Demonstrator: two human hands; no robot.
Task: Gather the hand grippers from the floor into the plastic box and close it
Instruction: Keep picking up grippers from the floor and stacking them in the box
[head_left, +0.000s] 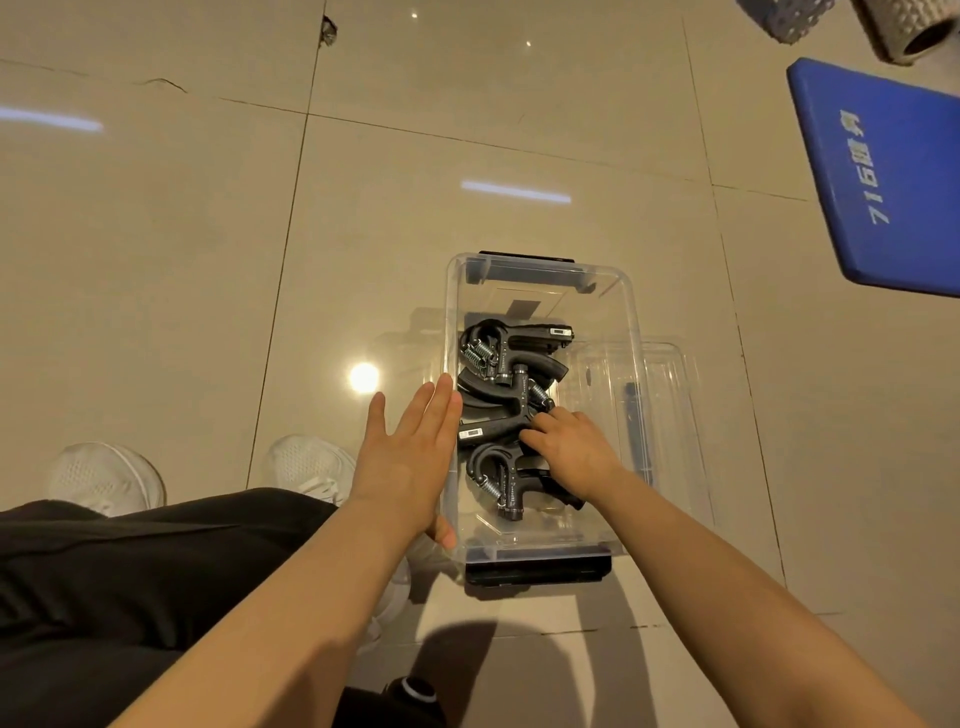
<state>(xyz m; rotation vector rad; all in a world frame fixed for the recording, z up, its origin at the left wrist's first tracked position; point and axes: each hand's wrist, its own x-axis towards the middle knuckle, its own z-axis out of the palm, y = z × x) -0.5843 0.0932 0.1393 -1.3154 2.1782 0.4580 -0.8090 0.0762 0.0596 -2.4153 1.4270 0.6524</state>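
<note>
A clear plastic box with black latches stands open on the tiled floor. Several black hand grippers with metal springs lie inside it. My right hand reaches into the box, its fingers curled on the handle of one hand gripper in the middle of the pile. My left hand lies flat with straight fingers against the outside of the box's left wall, thumb near the front corner. The clear lid lies on the floor just right of the box.
A blue padded mat lies at the upper right, with grey foam rollers beyond it. My white shoes and dark trouser leg are at the lower left. A black object sits at the bottom edge.
</note>
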